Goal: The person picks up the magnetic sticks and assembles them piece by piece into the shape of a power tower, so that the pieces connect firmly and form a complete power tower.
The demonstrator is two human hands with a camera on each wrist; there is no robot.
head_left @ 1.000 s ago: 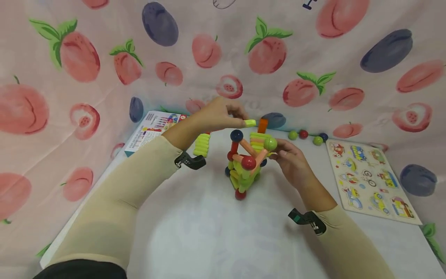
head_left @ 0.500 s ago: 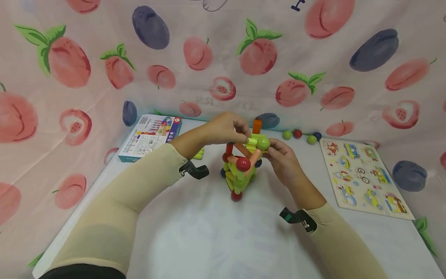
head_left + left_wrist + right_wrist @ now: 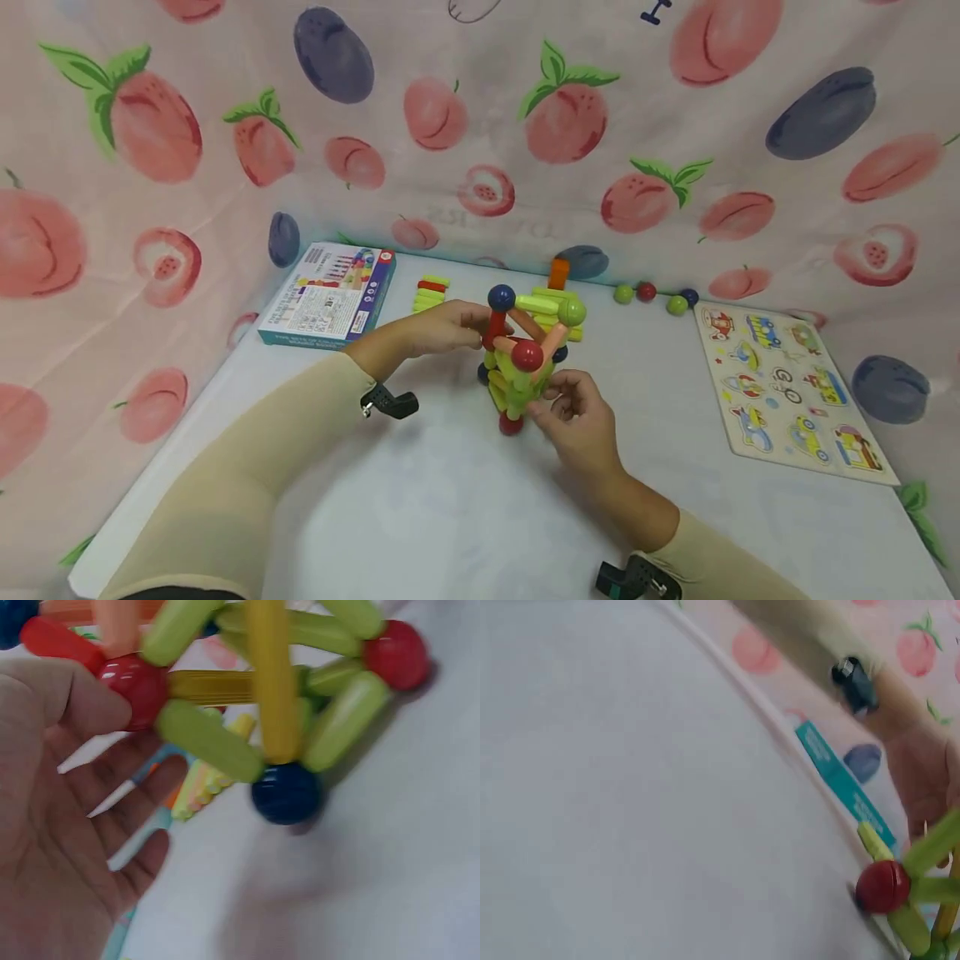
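Observation:
A stick-and-ball toy structure stands on the table, built of green, yellow, red and orange sticks joined by coloured balls. A light green stick spans its top, between a dark blue ball and a green ball. My left hand holds the structure's left side; in the left wrist view the thumb lies on a red ball while other fingers spread loosely below. At the lower right, my right hand grips the structure with thumb and curled forefinger. The right wrist view does not show that hand.
Loose sticks lie behind my left hand, and more sticks behind the structure near an orange block. A toy box is at the back left. Loose balls and a picture puzzle board sit at the right.
The light green stick pinched by my left hand now sits across the structure's top. My left hand has dropped to the left side; my right hand has come down from the green ball to the lower right.

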